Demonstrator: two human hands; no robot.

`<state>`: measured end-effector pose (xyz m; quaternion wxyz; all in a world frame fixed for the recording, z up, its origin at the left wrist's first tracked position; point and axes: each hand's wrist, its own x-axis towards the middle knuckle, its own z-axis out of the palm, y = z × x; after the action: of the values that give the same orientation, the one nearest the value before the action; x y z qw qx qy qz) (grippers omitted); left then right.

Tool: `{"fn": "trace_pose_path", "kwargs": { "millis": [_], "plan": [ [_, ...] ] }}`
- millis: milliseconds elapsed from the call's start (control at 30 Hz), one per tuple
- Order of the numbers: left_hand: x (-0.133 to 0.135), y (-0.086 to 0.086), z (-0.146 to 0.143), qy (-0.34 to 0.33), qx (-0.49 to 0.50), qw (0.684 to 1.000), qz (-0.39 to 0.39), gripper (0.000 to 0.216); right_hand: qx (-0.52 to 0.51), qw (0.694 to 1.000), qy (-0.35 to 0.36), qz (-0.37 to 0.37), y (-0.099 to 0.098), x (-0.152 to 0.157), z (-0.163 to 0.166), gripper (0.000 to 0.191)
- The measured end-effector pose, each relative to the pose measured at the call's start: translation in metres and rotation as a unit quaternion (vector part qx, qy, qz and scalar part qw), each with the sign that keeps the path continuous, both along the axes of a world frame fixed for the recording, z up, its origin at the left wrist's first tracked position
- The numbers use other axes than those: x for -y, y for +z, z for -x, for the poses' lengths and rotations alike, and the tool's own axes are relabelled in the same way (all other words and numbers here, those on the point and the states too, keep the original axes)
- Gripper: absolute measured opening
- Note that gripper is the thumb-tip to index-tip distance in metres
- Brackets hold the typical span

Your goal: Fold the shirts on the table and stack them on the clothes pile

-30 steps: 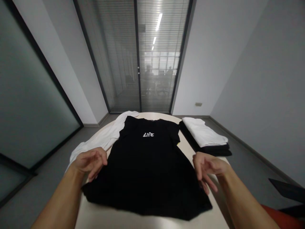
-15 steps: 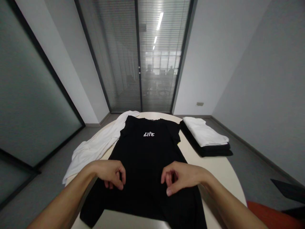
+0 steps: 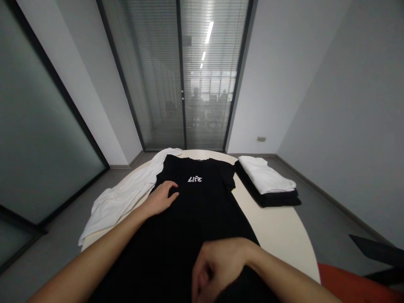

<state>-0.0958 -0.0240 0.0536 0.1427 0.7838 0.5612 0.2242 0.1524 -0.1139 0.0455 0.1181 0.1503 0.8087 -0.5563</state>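
A black T-shirt (image 3: 205,210) lies spread on the round table, collar toward the far side, white lettering (image 3: 195,179) on its chest. My left hand (image 3: 162,198) rests on or just over the shirt's left side below the sleeve, thumb and fingers apart, holding nothing. Lower down and nearer me, my right hand (image 3: 222,267) is over the shirt with its fingers curled inward. Those fingertips are blurred and partly cut off by the frame's bottom edge, so what they hold, if anything, is hidden. The hem is out of view.
Along the table's left edge lies a loose white garment (image 3: 116,200). A folded white garment (image 3: 267,174) sits on folded black ones (image 3: 280,198) at the right. The pale table top (image 3: 280,227) shows between. A red chair seat (image 3: 350,284) is at lower right.
My left hand has moved forward up the shirt and its fingers have opened. My right hand has come nearer to me. Black cloth now covers the bare table patch at the bottom.
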Motion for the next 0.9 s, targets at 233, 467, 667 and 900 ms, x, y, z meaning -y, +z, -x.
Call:
{"fn": "trace_pose_path", "kwargs": {
  "millis": [233, 467, 667, 900],
  "plan": [
    [-0.003, -0.059, -0.008, 0.169, -0.173, 0.967, -0.085, 0.061, -0.093, 0.906, -0.163, -0.38, 0.0, -0.017, -0.023, 0.082],
    [-0.021, -0.056, 0.016, 0.207, -0.193, 0.948, -0.144, 0.055, -0.082, 0.885, -0.177, -0.423, -0.004, -0.026, -0.022, 0.059],
    [-0.036, -0.028, 0.01, 0.237, -0.182, 0.939, -0.17, 0.035, 0.075, 0.698, -0.488, -0.519, 0.007, -0.1, -0.045, 0.029],
    [-0.046, -0.033, -0.053, 0.182, -0.171, 0.955, -0.162, 0.041, 0.289, 0.634, -0.579, -0.424, 0.003, -0.168, -0.07, 0.047]
  ]
}}
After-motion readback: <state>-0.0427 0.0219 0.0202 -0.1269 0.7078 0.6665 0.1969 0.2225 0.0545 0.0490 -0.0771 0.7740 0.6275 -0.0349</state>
